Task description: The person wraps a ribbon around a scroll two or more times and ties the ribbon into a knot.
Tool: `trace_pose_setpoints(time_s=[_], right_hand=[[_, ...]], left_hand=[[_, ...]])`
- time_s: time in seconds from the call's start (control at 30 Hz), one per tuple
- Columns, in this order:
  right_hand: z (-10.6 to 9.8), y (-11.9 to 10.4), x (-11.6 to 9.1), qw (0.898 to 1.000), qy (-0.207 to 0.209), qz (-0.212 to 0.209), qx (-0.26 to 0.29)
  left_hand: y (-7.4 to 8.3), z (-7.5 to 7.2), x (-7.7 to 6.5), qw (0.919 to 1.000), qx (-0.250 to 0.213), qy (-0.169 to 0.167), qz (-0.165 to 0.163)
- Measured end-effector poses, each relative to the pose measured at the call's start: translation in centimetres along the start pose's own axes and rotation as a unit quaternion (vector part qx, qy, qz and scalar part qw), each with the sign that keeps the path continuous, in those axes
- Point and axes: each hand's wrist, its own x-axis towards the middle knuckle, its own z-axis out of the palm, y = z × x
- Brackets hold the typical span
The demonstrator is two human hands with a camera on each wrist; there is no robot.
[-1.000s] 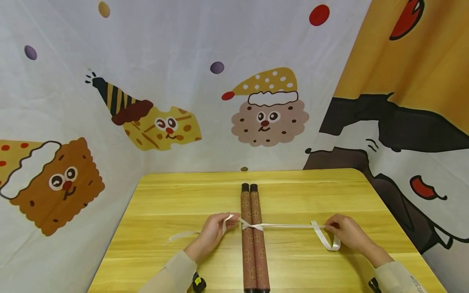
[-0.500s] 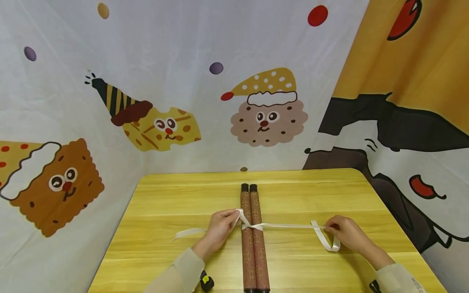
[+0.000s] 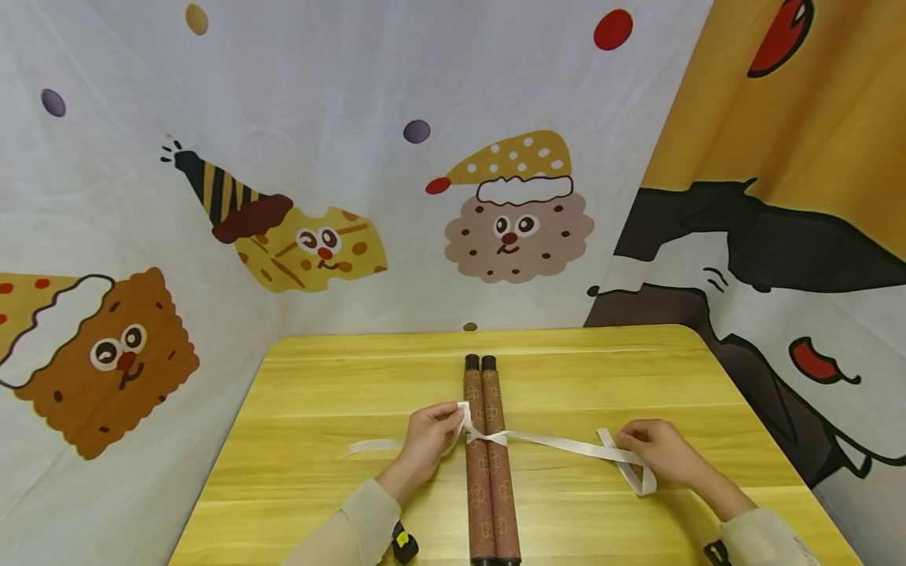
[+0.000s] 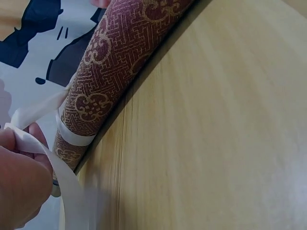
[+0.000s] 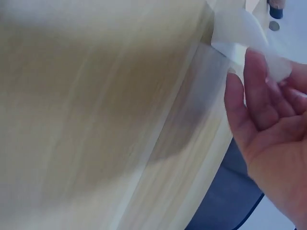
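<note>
The left hand is bare, and so is the right hand. The left sleeve, at seven o'clock in the head view, is pale beige, with a broad cuff marked off by a seam. At its four o'clock sits a black block with a yellow patch. The right sleeve, at four o'clock, matches in beige; small dark marks, unreadable, lie toward its three o'clock, and a black part at its nine.

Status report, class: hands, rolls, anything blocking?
Left hand pinches white ribbon. Right hand at ribbon's right side, grip unclear. Two brown rolls side by side, ribbon across both. No obstruction visible.
</note>
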Motion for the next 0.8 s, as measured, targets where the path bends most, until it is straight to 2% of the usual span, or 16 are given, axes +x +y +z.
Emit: trace_pose_setpoints(time_s=[0.13, 0.23, 0.33, 0.5, 0.8], right_hand=[[0.8, -0.2, 0.6, 0.996, 0.024, 0.002, -0.082], [1.3, -0.6, 0.7, 0.987, 0.045, 0.009, -0.157], [1.7, -1.0, 0.9, 0.979, 0.047, 0.039, -0.194], [2.1, -1.7, 1.2, 0.974, 0.043, 0.075, -0.208], [2.9, -2.6, 1.5, 0.975, 0.043, 0.080, -0.200]], left_hand=[[-0.1, -0.1, 0.0, 0.9997, 0.019, -0.003, 0.013], [0.0, -0.2, 0.1, 0.9993, 0.035, -0.008, 0.011], [0.0, -0.2, 0.2, 0.9991, 0.040, -0.012, 0.001], [0.2, -0.3, 0.2, 0.9989, 0.043, -0.019, -0.007], [0.7, -0.2, 0.0, 0.9980, 0.058, -0.016, -0.021]])
